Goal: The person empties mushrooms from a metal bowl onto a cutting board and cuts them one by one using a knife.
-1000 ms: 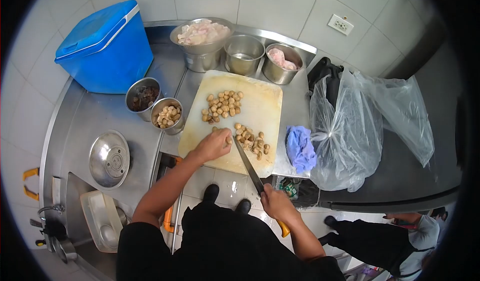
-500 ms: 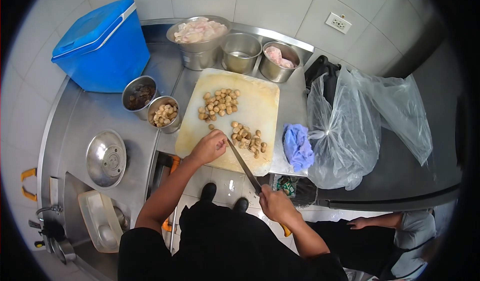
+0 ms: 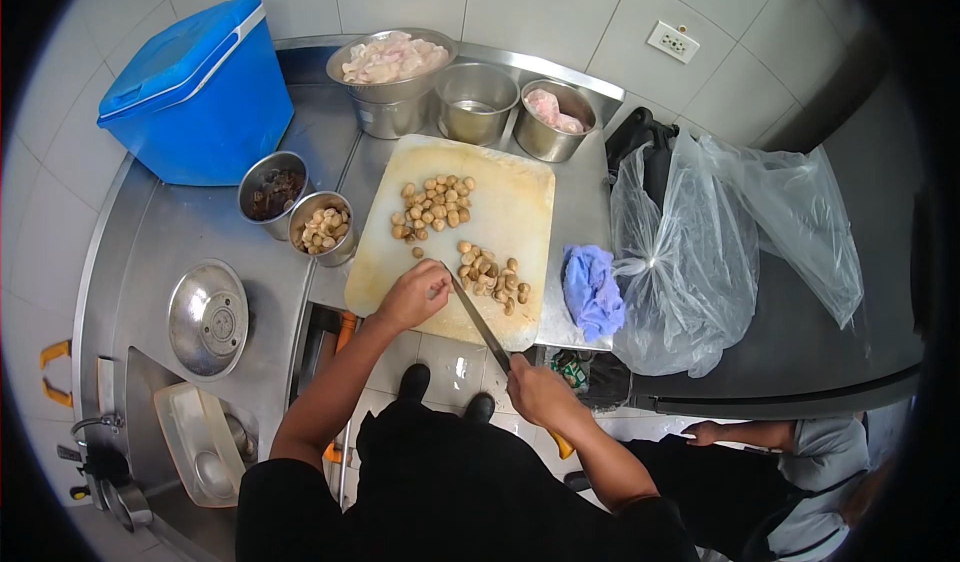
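Note:
My right hand is wrapped round the handle of a long knife, whose blade slants up and left across the front of the cutting board. At the knife's tip, my left hand is closed with its fingers pinched together; what they hold is hidden. A pile of whole mushrooms lies beyond, with one small mushroom apart from it just above my left hand. Right of the blade, a second pile holds cut mushrooms.
Steel pots with raw meat stand behind the board, around an empty pot. Left are a pot of mushroom pieces, a steel bowl and a blue cooler. Right lie a purple cloth and plastic bags. Another person stands right.
My right hand and the knife have moved slightly left and up. My left hand stays almost where it was. The other person at the right has shifted, and the view has moved a little.

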The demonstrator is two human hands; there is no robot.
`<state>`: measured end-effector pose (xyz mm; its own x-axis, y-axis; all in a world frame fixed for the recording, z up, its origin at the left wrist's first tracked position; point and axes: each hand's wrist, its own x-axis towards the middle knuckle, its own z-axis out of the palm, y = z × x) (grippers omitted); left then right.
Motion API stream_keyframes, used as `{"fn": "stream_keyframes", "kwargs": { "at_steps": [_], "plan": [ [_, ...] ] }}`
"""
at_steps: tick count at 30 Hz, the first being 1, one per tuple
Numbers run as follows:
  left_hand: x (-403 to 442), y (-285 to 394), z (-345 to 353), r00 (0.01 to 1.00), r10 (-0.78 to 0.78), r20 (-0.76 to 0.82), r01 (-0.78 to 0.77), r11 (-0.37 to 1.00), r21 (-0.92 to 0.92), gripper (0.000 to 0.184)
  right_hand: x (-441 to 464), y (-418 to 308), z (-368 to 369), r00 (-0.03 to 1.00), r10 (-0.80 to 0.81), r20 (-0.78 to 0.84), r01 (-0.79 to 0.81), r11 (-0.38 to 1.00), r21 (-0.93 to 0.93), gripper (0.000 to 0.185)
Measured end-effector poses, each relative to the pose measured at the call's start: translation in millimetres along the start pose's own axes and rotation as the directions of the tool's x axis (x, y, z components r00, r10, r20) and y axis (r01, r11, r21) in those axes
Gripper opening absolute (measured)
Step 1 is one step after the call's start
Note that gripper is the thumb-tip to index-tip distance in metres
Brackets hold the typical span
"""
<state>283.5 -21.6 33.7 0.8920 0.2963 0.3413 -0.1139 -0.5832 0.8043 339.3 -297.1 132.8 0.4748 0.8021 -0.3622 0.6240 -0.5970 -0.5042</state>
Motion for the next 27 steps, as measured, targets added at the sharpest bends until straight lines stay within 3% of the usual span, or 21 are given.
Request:
{"fn": "stream_keyframes", "kwargs": {
  "at_steps": [9, 15, 17, 20, 23, 27],
  "plan": [
    [-4.1, -7.1, -2.6, 0.999, 0.015, 0.03, -0.015, 1.0, -0.013, 0.013, -22.3, 2.5, -7.0, 0.996, 0.031, 0.086, -0.03, 1.0, -0.007, 0.018],
    [3.8, -20.2, -34.8, 0.981, -0.082, -0.177, 0.098, 0.991, 0.086, 0.022, -35.5, 9.2, -7.4, 0.999, 0.047, -0.017, -0.046, 0.996, 0.071, 0.022],
    [10.5, -21.0, -44.7, 0.997, -0.049, -0.056, 0.062, 0.965, 0.255, 0.024, -37.2, -1.8, -15.9, 0.998, 0.069, 0.006, -0.069, 0.992, 0.109, 0.02],
    [15.0, -29.2, -40.8, 0.998, -0.065, 0.003, 0.062, 0.962, 0.265, 0.022, -30.6, -3.9, -9.3, 0.992, 0.037, 0.124, -0.056, 0.987, 0.15, 0.02],
    [19.6, -38.8, -32.9, 0.997, -0.077, -0.008, 0.076, 0.948, 0.308, 0.02, -26.6, 0.7, 7.2, 0.999, -0.021, 0.043, 0.017, 0.995, 0.097, 0.02],
    [15.6, -33.0, -30.4, 0.998, -0.055, 0.013, 0.049, 0.954, 0.295, 0.019, -18.9, 2.5, 11.3, 0.998, 0.063, -0.014, -0.062, 0.993, 0.099, 0.021]
  ]
}}
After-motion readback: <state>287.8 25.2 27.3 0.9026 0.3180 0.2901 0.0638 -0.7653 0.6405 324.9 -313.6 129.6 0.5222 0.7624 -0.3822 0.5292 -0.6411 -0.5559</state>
